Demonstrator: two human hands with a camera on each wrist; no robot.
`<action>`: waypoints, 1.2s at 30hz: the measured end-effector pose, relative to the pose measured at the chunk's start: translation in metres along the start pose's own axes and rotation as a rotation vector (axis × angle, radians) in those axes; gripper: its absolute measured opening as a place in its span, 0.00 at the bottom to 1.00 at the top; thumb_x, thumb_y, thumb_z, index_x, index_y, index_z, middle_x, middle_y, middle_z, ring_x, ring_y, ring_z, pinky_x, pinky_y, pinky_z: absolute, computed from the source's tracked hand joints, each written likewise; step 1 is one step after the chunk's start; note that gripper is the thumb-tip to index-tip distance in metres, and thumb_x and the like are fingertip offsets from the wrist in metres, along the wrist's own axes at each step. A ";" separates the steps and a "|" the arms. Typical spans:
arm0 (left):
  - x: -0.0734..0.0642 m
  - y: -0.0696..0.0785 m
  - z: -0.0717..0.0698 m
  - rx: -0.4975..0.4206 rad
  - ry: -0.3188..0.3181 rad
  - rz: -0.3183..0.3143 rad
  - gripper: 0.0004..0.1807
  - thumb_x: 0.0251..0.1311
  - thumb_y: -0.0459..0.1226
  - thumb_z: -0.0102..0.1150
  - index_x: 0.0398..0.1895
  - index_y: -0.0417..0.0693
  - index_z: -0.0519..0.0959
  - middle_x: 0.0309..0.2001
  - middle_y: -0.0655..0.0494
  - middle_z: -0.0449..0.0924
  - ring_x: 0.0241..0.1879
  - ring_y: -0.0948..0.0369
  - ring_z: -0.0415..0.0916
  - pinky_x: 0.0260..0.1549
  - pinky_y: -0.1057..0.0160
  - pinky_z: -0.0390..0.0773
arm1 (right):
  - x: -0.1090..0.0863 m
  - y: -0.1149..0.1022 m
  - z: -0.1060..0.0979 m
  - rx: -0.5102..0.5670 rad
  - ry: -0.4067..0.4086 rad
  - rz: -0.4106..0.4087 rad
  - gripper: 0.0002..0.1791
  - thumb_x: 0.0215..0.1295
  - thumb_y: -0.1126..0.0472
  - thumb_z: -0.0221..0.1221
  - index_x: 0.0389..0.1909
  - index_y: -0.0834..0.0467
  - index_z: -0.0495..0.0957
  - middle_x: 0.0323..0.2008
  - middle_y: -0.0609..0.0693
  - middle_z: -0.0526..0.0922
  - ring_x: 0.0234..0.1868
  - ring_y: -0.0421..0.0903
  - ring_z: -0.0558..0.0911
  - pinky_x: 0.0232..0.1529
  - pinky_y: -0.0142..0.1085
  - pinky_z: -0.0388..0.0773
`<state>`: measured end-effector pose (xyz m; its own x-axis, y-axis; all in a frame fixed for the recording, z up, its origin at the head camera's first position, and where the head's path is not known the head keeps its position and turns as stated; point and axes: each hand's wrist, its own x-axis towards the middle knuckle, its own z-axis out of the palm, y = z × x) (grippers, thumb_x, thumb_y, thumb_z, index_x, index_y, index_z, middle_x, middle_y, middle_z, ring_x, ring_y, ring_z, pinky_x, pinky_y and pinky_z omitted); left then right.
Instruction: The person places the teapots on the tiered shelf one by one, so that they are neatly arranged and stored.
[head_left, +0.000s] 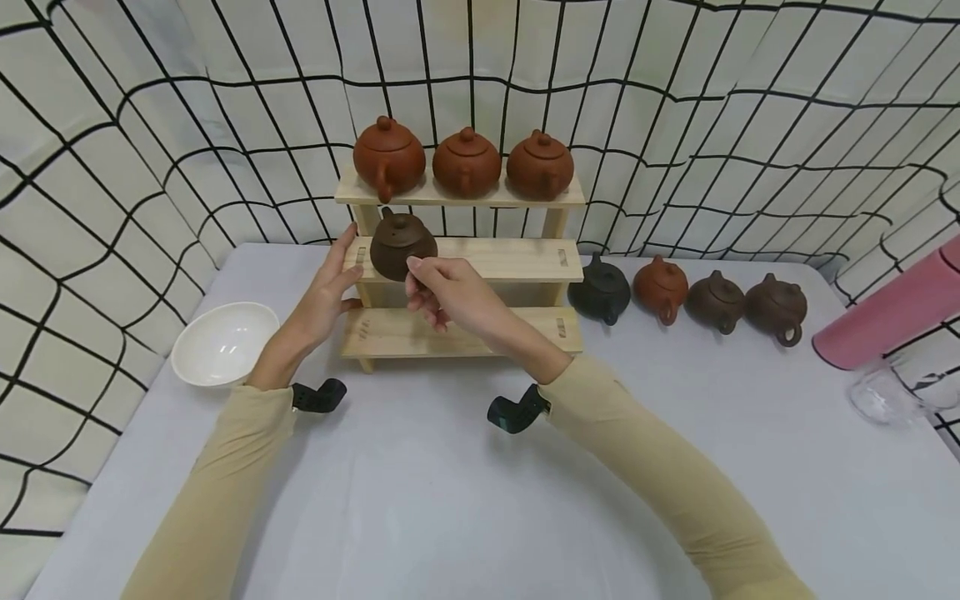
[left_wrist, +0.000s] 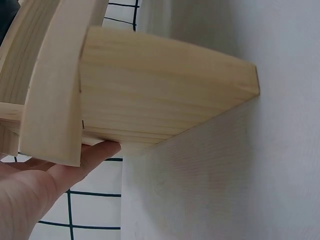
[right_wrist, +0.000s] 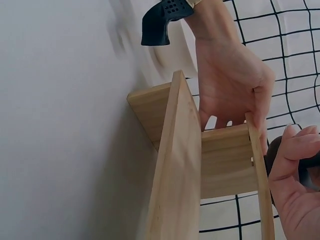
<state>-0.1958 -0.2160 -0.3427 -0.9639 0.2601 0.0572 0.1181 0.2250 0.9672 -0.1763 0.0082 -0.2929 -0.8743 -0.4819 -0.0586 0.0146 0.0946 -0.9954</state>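
Note:
A dark brown teapot (head_left: 403, 243) is at the left end of the middle board of a three-tier wooden rack (head_left: 502, 257). My right hand (head_left: 463, 296) pinches its handle between thumb and fingers; whether the base touches the board cannot be made out. My left hand (head_left: 318, 302) rests against the rack's left side with its fingers extended. In the left wrist view, a finger of that hand (left_wrist: 42, 187) lies along the wood. Three reddish-brown teapots (head_left: 467, 162) stand on the top board. The bottom board carries no teapot.
Right of the rack, a row holds a black teapot (head_left: 600, 290), a small reddish teapot (head_left: 660, 287) and two brown teapots (head_left: 716, 300). A white bowl (head_left: 225, 343) sits at left. A pink cylinder (head_left: 892, 304) and clear glass (head_left: 888, 392) are far right; a black wire grid (head_left: 637, 83) rises behind.

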 end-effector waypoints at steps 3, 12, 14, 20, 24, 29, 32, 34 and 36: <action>0.000 0.000 -0.001 0.004 0.002 -0.002 0.38 0.79 0.38 0.29 0.86 0.53 0.30 0.85 0.50 0.26 0.81 0.44 0.34 0.66 0.21 0.54 | 0.002 0.001 0.004 -0.004 -0.014 -0.005 0.22 0.86 0.55 0.45 0.37 0.68 0.76 0.28 0.55 0.79 0.20 0.42 0.71 0.21 0.32 0.66; -0.001 -0.003 -0.001 0.024 0.014 -0.001 0.38 0.78 0.38 0.28 0.87 0.53 0.32 0.85 0.53 0.25 0.82 0.47 0.31 0.65 0.20 0.55 | 0.008 0.002 0.017 0.005 -0.054 -0.006 0.23 0.86 0.53 0.45 0.43 0.71 0.75 0.27 0.50 0.77 0.20 0.41 0.70 0.22 0.31 0.66; 0.000 -0.003 -0.001 0.034 0.012 -0.001 0.38 0.78 0.39 0.29 0.87 0.53 0.32 0.85 0.54 0.25 0.82 0.47 0.30 0.65 0.20 0.55 | 0.008 0.002 0.019 0.005 -0.057 -0.010 0.23 0.86 0.53 0.45 0.42 0.70 0.76 0.27 0.50 0.77 0.21 0.41 0.70 0.23 0.30 0.66; 0.000 -0.002 -0.001 0.048 0.011 -0.005 0.38 0.78 0.39 0.28 0.87 0.54 0.32 0.85 0.55 0.25 0.82 0.48 0.30 0.65 0.21 0.55 | 0.009 0.002 0.021 0.026 -0.055 -0.012 0.21 0.86 0.54 0.46 0.42 0.66 0.79 0.27 0.50 0.78 0.20 0.41 0.71 0.23 0.30 0.67; -0.001 0.000 -0.002 0.055 0.016 -0.008 0.38 0.79 0.40 0.29 0.87 0.54 0.32 0.85 0.55 0.25 0.82 0.49 0.29 0.65 0.21 0.55 | 0.009 0.003 0.022 0.046 -0.062 -0.021 0.20 0.86 0.55 0.47 0.45 0.68 0.79 0.29 0.54 0.80 0.21 0.41 0.72 0.23 0.30 0.68; -0.002 0.000 -0.001 0.043 0.009 -0.019 0.38 0.78 0.40 0.30 0.87 0.55 0.31 0.85 0.55 0.24 0.82 0.45 0.31 0.66 0.21 0.54 | 0.003 0.008 0.014 0.019 -0.061 -0.033 0.17 0.86 0.56 0.47 0.54 0.66 0.76 0.41 0.65 0.81 0.23 0.42 0.76 0.26 0.31 0.72; -0.002 0.000 0.000 0.035 0.012 -0.023 0.38 0.78 0.39 0.30 0.87 0.55 0.31 0.85 0.54 0.24 0.82 0.45 0.32 0.66 0.21 0.53 | -0.004 0.012 0.005 0.022 -0.047 -0.039 0.17 0.86 0.57 0.47 0.61 0.64 0.74 0.47 0.69 0.79 0.24 0.43 0.78 0.28 0.32 0.74; -0.001 0.000 0.000 0.032 0.014 -0.022 0.38 0.78 0.38 0.29 0.87 0.55 0.31 0.85 0.54 0.24 0.82 0.45 0.31 0.66 0.21 0.53 | -0.009 0.014 -0.002 0.029 -0.038 -0.051 0.17 0.85 0.58 0.47 0.64 0.64 0.73 0.48 0.69 0.78 0.25 0.43 0.79 0.29 0.32 0.75; -0.001 0.000 0.000 0.030 0.015 -0.019 0.38 0.78 0.38 0.29 0.87 0.55 0.32 0.85 0.54 0.24 0.82 0.45 0.31 0.66 0.21 0.53 | -0.016 0.014 -0.011 0.032 -0.029 -0.063 0.18 0.85 0.60 0.48 0.65 0.65 0.72 0.48 0.70 0.78 0.26 0.44 0.79 0.30 0.33 0.75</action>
<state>-0.1950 -0.2166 -0.3429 -0.9693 0.2420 0.0431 0.1070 0.2574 0.9604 -0.1673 0.0268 -0.3052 -0.8598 -0.5107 0.0027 -0.0241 0.0354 -0.9991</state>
